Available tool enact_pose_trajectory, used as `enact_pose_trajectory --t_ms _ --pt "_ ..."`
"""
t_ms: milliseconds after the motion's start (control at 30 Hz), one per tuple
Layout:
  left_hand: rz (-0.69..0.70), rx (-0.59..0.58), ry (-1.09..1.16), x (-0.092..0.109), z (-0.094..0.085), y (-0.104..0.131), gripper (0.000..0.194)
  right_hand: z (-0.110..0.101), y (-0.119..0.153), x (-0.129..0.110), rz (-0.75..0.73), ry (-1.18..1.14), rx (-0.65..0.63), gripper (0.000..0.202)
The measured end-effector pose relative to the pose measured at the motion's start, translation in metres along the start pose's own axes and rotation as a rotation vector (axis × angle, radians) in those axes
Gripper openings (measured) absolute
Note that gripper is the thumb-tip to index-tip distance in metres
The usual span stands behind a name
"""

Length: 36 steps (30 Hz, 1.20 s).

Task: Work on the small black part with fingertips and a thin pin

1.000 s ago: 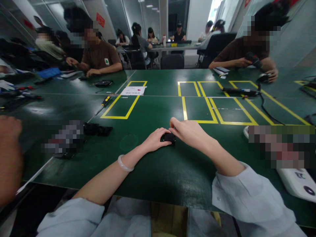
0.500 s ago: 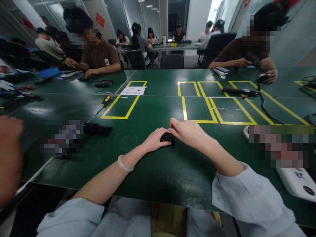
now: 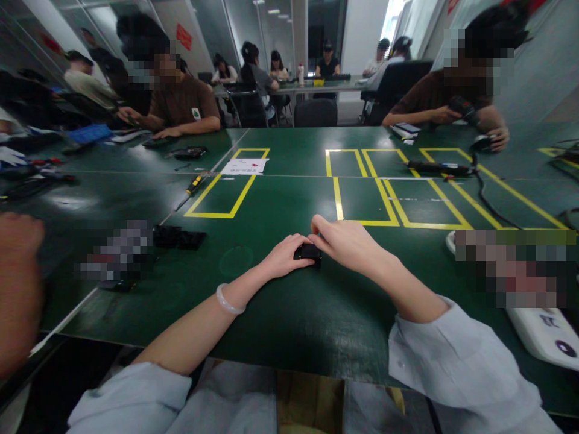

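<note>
A small black box-shaped part [image 3: 310,252] sits low over the green tabletop [image 3: 289,325] in front of me. My left hand [image 3: 289,254] grips it from the left, thumb along the near side and fingers over the far side. From the right, my right hand [image 3: 342,240] bends over the part's top edge, its thumb and index fingertips pinched together there. Whatever lies between those fingertips is too small or hidden to make out. A pale bracelet [image 3: 230,300] circles my left wrist.
A yellow-black screwdriver [image 3: 194,184] and black parts [image 3: 180,237] lie left. A paper sheet [image 3: 244,166] rests by yellow tape outlines. Rightward are a black corded tool [image 3: 438,168] and white device [image 3: 549,337]. Another person's arm [image 3: 18,289] intrudes at left; co-workers sit opposite.
Both my hands stay at the black part, with hardly any visible shift. Across the table at left, a co-worker's hand has moved slightly.
</note>
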<state>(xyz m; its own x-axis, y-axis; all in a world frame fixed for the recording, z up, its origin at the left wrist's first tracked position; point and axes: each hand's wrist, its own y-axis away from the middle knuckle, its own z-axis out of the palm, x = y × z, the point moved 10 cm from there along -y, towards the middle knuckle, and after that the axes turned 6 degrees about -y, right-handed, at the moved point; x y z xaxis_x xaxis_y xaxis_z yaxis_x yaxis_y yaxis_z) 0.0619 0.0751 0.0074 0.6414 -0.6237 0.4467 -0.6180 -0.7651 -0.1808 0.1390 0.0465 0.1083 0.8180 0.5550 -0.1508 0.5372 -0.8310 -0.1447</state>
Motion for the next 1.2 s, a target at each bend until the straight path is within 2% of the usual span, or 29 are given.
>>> enact_pose_trajectory --t_ms 400,567,933,1067,1200 --pt "-0.008 -0.008 0.004 -0.0007 -0.0002 0.0003 0.036 -0.0026 0.0013 -0.0020 0.005 -0.033 -0.007 0.020" --pt "-0.007 -0.005 0.013 0.0007 -0.0007 0.0004 0.036 0.0014 -0.0001 0.0002 0.001 -0.006 -0.019 0.026" --pt "0.003 -0.002 0.003 0.0005 -0.0008 0.0003 0.037 -0.0025 0.0023 -0.0040 -0.021 -0.045 0.004 0.020" --pt "-0.002 -0.006 0.001 -0.0009 0.0008 0.0002 0.034 0.0012 0.0004 -0.0012 -0.005 -0.012 -0.010 0.027" --pt "-0.001 -0.001 -0.001 -0.0007 0.0001 0.0003 0.037 0.0026 -0.0014 -0.0001 -0.002 0.002 -0.012 0.023"
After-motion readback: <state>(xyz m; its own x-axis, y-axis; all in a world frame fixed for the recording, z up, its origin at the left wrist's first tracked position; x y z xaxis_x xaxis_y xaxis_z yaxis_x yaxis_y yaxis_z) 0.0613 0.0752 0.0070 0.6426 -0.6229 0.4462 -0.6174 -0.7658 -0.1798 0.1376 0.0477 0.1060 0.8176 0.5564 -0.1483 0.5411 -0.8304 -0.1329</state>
